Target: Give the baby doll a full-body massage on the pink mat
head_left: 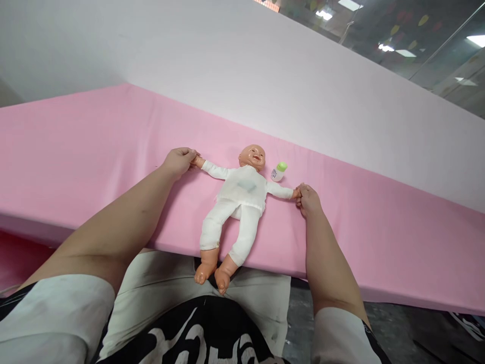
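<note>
L hand (181, 161): fingers closed round one hand of doll (244, 189). R hand (309, 200): same grip on doll's other hand. Both doll arms pulled out straight to the sides, approx. level w/ its shoulders. Doll on its back, face up, betw. my hands, head twd wall; white top & trousers, bare feet poking past near edge of the pink cover (359, 227). Faint dark patch on chest, can't tell what.

Small white bottle (278, 174), green cap, just beside doll's head, R side, nothing touching it. Behind: pale wall (242, 76), glass pane (379, 40) w/ light reflections upper R. Below: my lt. trousers (159, 278), dk. floor (401, 326).
</note>
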Available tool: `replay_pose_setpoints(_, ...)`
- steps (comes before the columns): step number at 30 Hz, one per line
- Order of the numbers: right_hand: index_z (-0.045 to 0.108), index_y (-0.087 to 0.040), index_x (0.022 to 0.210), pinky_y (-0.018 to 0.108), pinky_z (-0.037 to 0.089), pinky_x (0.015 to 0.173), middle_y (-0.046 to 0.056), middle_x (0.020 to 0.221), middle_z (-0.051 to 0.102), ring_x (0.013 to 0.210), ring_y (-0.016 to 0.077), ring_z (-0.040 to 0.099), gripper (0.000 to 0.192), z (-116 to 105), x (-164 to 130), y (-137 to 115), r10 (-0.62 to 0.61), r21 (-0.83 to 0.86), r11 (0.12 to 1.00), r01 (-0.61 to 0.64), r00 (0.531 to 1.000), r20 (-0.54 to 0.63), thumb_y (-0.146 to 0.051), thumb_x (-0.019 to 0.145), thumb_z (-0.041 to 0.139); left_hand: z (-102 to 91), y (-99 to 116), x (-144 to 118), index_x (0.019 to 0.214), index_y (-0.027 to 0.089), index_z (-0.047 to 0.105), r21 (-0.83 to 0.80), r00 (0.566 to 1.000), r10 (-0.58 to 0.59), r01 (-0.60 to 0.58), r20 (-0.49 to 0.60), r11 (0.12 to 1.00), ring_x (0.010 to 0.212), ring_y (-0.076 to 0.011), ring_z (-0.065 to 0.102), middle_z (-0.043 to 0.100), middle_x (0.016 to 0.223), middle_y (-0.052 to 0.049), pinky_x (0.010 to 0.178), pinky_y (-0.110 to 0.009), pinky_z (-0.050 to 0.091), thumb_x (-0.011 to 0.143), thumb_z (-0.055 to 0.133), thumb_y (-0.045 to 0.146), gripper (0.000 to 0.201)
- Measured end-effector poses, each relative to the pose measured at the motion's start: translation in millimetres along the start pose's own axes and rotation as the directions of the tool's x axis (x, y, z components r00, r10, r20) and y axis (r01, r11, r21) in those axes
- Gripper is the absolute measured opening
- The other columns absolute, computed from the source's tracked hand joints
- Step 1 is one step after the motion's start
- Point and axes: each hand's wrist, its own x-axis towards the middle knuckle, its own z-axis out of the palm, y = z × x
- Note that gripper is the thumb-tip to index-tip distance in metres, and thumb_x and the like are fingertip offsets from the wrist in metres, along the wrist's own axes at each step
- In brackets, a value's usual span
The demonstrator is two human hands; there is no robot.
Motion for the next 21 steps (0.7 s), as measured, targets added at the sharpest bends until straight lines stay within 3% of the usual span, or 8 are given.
replay_pose_setpoints(7,0.072,-0.021,0.099,0.014,0.035,0.037,-0.004,0.062,0.059,0.044,0.0058,0.043,0.014,-0.6,3.1,-0.4,0.066,0.134,0.989,-0.066,0.998,0.003,-0.03,0.089,0.077,1.2,-0.1,2.3,0.11,0.011,0.078,-0.023,0.999,-0.039,0.038,-0.012,0.999,0.058,-0.0162,0.062,0.068,0.07,-0.007,0.059,-0.029,0.053,0.078,0.066,0.013,0.034)
replay_pose_setpoints(11,0.072,-0.022,0.104,0.017,0.053,0.049,-0.001,0.079,0.068,0.057,0.0073,0.057,0.03,-1.9,2.4,-1.4,0.067,0.24,0.967,-0.084,0.995,0.079,-0.016,0.077,0.083,-1.3,-1.7,2.3,0.117,0.011,0.076,-0.026,1.0,-0.011,0.011,0.009,1.0,0.061,-0.0152,0.062,0.071,0.076,-0.007,0.061,-0.028,0.052,0.074,0.073,0.014,0.043)
replay_pose_setpoints(14,0.072,-0.023,0.106,0.018,0.059,0.056,-0.001,0.088,0.069,0.062,0.0071,0.062,0.043,-4.0,1.2,-2.1,0.056,0.276,0.957,-0.085,0.992,0.11,-0.011,0.067,0.086,-3.0,-2.3,1.9,0.114,0.012,0.076,-0.018,1.0,-0.001,0.001,0.03,1.0,0.06,-0.0147,0.062,0.072,0.08,-0.007,0.059,-0.028,0.05,0.071,0.078,0.016,0.044)
replay_pose_setpoints(17,0.07,-0.023,0.1,0.016,0.053,0.049,-0.004,0.078,0.066,0.055,0.0059,0.057,0.042,-4.8,1.0,-1.7,0.041,0.245,0.967,-0.065,0.994,0.103,-0.016,0.064,0.091,-2.8,-2.0,1.5,0.102,0.013,0.076,-0.023,0.999,0.011,-0.01,0.045,1.0,0.055,-0.0133,0.059,0.071,0.076,-0.006,0.055,-0.027,0.047,0.068,0.082,0.017,0.035)
replay_pose_setpoints(21,0.061,-0.023,0.085,0.015,0.035,0.035,-0.007,0.061,0.058,0.044,0.0059,0.044,0.042,-2.9,1.8,0.3,0.014,0.101,0.995,-0.022,0.997,0.078,-0.039,0.067,0.095,-1.7,-2.0,1.4,0.087,0.016,0.073,-0.017,0.999,0.028,-0.028,0.032,0.999,0.055,-0.013,0.057,0.068,0.07,-0.004,0.052,-0.026,0.046,0.07,0.084,0.023,0.021)
